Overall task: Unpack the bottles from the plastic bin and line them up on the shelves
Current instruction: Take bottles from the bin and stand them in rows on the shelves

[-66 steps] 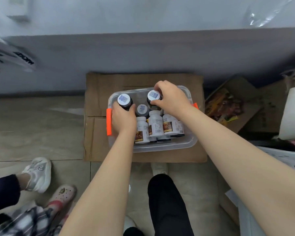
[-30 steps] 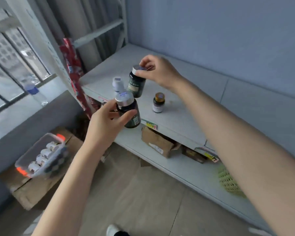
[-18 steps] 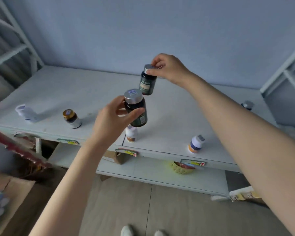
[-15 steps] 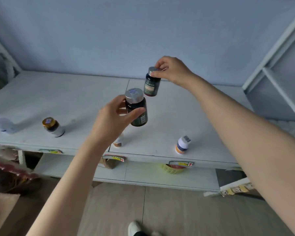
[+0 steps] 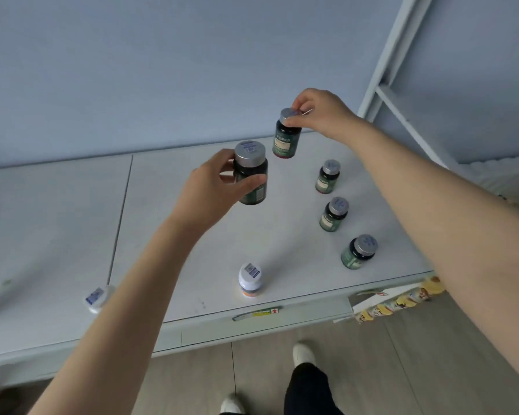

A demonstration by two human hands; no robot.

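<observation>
My left hand (image 5: 213, 187) grips a dark green bottle (image 5: 251, 175) with a silver cap, held upright above the white shelf (image 5: 57, 223). My right hand (image 5: 321, 113) pinches a second dark green bottle (image 5: 286, 139) by its silver cap, hanging just over the back of the shelf. Three matching dark bottles stand in a row on the right side of the shelf: one at the back (image 5: 327, 176), one in the middle (image 5: 333, 214), one at the front (image 5: 358, 251). The plastic bin is out of view.
A white bottle (image 5: 250, 279) with an orange band stands near the shelf's front edge, and another white bottle (image 5: 98, 298) stands further left. A white shelf frame (image 5: 393, 73) rises at the right. Below lie the tiled floor and my own feet (image 5: 303, 351).
The view swung right along the shelf, bringing the row of three dark bottles into sight. Both hands still carry their bottles; the right one has moved closer to that row.
</observation>
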